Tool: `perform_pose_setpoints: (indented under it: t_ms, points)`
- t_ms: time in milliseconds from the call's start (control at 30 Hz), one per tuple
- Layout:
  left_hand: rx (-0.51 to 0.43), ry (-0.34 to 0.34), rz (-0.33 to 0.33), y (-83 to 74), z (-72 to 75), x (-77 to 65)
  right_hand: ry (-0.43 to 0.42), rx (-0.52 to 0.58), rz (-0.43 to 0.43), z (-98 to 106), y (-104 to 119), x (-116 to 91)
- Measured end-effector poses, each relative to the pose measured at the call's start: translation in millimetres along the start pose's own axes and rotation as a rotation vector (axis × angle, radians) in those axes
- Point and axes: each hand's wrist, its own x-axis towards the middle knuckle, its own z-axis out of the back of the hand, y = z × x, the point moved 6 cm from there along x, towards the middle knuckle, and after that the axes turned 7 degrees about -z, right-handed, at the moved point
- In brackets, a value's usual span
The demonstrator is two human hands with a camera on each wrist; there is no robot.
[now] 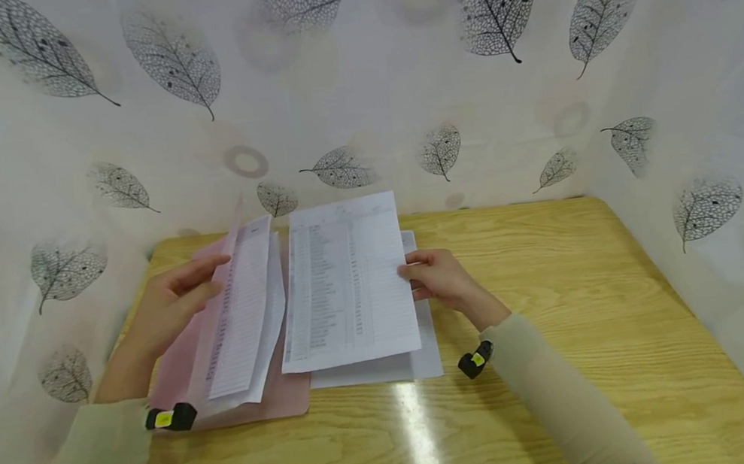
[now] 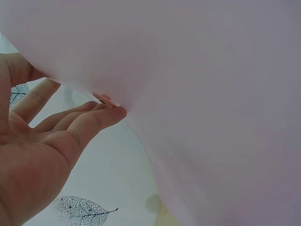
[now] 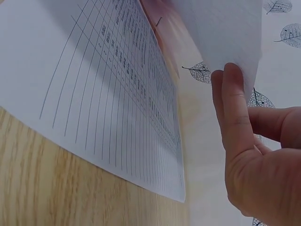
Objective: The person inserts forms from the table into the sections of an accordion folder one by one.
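A pink folder [image 1: 288, 401] lies spread at the left of the table, with several printed sheets [image 1: 247, 306] lifted inside it. My left hand [image 1: 172, 306] pinches the edge of the folder's translucent pink cover [image 2: 197, 94] and keeps it raised. In the head view my right hand [image 1: 444, 281] grips the right edge of a printed sheet [image 1: 350, 287], thumb in front. The sheet is tilted up above the folder's right part. Beneath it another printed sheet [image 1: 428, 339] rests on the wood; the right wrist view shows the ruled table of this lower sheet [image 3: 108, 99].
The wooden table [image 1: 554, 281] extends to the right and in front of the papers. White curtains [image 1: 359, 112] with dark leaf prints enclose its back and sides. Each wrist wears a small black camera, such as the right wrist camera [image 1: 474, 361].
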Motion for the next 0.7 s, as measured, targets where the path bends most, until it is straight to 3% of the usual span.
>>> perform_pose_setpoints:
  t_ms: [300, 700]
  points:
    - [0.013, -0.003, 0.018, -0.1, 0.6, -0.6, 0.048, -0.061, -0.014, -12, -2, -1]
    - [-0.012, -0.005, 0.018, 0.5, -1.1, 0.3, 0.075, -0.047, -0.024, -35, -7, 3]
